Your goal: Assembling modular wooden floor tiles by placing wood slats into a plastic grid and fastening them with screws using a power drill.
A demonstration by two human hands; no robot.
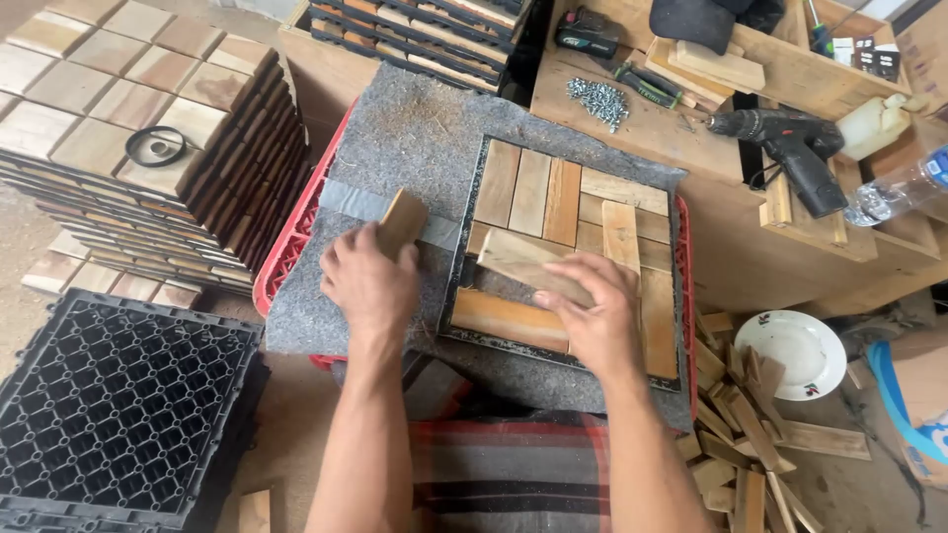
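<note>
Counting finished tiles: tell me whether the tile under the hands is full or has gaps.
Has gaps: the wooden tile shows an unfilled slot at its lower left, where the right hand sets a slat.

There is one view only, from a camera worn on the person's head, looking steeply down and a little forward over both forearms. It sits close: the left hand [367, 281] and right hand [592, 316] fill the middle, over the grey felt pad [415, 148]. Near the bottom edge it catches the person's lap. Far right it reaches the workbench [671, 133]; far left, the stacked tiles [148, 99]. No second view shares the scene.
</note>
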